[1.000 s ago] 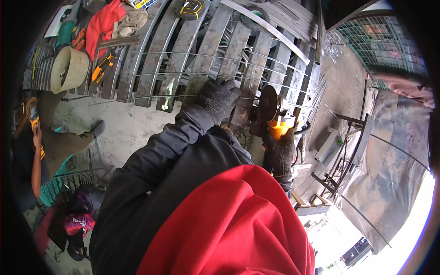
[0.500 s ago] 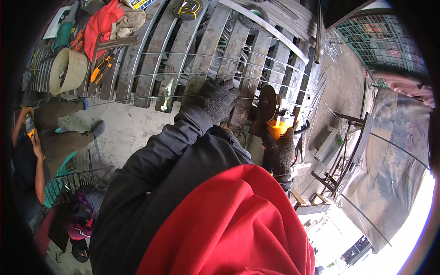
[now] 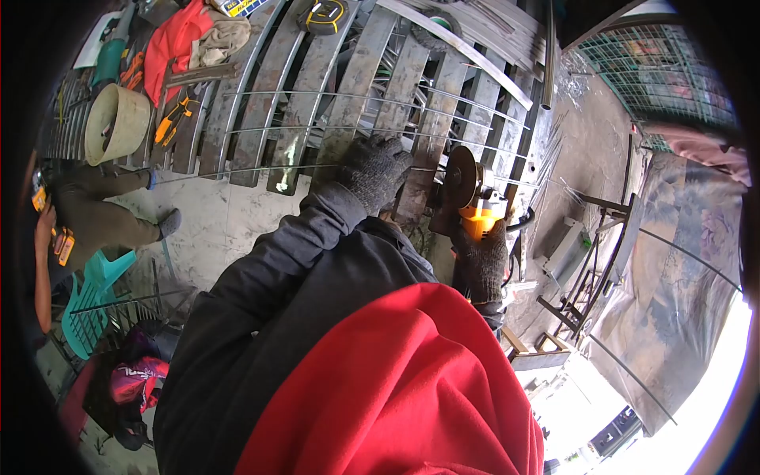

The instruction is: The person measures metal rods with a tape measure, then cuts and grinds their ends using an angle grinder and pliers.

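Note:
My left hand (image 3: 375, 176), in a dark knitted glove, is closed on a thin metal rod (image 3: 305, 165) at the near edge of the slatted metal bench (image 3: 340, 107). The rod comes out past my fingers toward the disc. In my right hand (image 3: 484, 257), also gloved, is a yellow angle grinder (image 3: 477, 223), its brown disc (image 3: 461, 176) standing on edge close to the rod. Several similar rods lie across the slats beyond my hands.
On the bench are a tape measure (image 3: 323, 16), orange-handled pliers (image 3: 172, 123), a round tub (image 3: 119, 123) and a red cloth (image 3: 176, 43). A person (image 3: 75, 214) with a yellow tool is at left, near a green chair (image 3: 89, 305). A metal frame (image 3: 590, 273) stands at right.
The person at left has shifted farther left, showing more of the green chair. My left hand and the grinder have stayed almost in place.

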`<state>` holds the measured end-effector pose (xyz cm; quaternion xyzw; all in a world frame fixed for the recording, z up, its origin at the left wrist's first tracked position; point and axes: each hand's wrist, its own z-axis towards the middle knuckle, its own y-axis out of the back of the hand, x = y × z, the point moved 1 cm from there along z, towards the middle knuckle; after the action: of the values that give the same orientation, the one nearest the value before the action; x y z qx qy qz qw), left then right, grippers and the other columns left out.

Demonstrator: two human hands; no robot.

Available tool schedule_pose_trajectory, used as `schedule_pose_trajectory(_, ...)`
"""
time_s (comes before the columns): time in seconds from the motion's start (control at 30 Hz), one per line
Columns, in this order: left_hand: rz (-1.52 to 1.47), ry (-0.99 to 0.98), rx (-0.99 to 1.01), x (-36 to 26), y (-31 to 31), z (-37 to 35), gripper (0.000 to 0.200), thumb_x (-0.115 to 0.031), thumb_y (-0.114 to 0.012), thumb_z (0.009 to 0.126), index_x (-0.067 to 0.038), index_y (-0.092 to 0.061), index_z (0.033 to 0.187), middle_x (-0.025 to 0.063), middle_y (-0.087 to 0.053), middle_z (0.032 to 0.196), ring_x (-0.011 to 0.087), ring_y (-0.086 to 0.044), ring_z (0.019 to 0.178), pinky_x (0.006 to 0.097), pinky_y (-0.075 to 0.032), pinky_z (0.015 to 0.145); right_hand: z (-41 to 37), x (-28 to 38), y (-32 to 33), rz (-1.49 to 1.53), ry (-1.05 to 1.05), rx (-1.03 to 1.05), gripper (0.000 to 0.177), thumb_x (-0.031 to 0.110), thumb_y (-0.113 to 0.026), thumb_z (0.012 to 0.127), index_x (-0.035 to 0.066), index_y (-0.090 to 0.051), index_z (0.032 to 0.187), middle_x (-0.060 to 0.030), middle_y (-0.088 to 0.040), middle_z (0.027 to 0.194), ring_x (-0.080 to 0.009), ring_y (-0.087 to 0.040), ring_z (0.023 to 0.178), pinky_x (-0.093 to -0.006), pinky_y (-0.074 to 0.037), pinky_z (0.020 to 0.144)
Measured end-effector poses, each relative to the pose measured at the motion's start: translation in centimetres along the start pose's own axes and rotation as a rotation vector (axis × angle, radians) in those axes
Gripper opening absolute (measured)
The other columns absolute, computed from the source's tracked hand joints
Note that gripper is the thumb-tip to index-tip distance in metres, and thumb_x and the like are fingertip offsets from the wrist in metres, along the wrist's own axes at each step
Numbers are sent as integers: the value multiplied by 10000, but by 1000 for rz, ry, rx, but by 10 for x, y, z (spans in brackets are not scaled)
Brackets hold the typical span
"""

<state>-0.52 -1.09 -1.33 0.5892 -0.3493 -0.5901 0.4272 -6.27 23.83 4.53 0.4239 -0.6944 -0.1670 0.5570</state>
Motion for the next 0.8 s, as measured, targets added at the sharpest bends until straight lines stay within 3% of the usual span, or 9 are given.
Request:
schedule_pose_trajectory(0.63, -34, -2, -45, 2, -8, -1, 221, -236, -654, 862, -98, -681, 1033, 115, -617, 1136, 321, -579, 1123, 456, -489, 944, 0, 5, 2, -12, 6, -5, 561, 299, -842, 763, 21, -509, 1119, -168, -674, 1011, -282, -674, 910, -411, -525, 787)
schedule_pose_trajectory(0.73, -68, -26, -150, 2, -9, -1, 181, -258, -648, 850, -120, -666, 965, 107, -613, 1072, 330, -576, 1084, 506, -468, 864, -1, 6, 0, 2, -2, 0, 560, 303, -842, 768, 21, -510, 1119, -164, -675, 1015, -277, -674, 912, -408, -525, 788)
schedule_pose_trajectory(0.8, -69, 16, -41, -1, -2, -2, 225, -221, -657, 861, -84, -681, 1039, 130, -617, 1140, 337, -580, 1128, 459, -486, 960, -2, 8, 2, 80, 21, 1, 558, 300, -840, 774, 20, -513, 1130, -154, -677, 1018, -267, -673, 919, -402, -526, 797)
